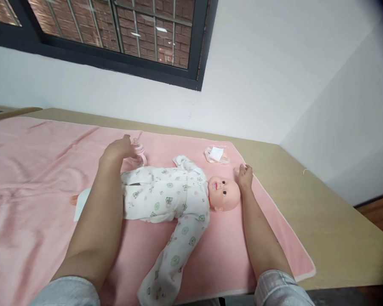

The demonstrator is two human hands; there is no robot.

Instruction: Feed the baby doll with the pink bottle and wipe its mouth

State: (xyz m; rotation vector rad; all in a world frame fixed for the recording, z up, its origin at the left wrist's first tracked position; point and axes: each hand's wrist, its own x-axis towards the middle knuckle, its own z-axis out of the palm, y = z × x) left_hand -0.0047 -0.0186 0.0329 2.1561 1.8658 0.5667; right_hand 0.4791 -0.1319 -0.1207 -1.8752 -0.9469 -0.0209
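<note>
A baby doll (224, 193) lies face up in white printed clothing (166, 191), its head toward the right. My left hand (119, 148) is beside a pink-collared baby bottle (140, 151), beyond the doll's legs. Its visible fingers are apart at the bottle's left side; whether they touch it is unclear. Just past the top of the doll's head, my right hand (245, 175) is closed, with its fingers bent around a small pale, see-through thing (237, 171) that I cannot identify. My left forearm covers part of the doll's legs.
A pink blanket (223, 255) covers much of the wooden surface (306, 204). A clear packet with a white paper piece (216, 154) lies beyond the doll's head. A white wall (242, 85) and a barred window (140, 29) stand behind.
</note>
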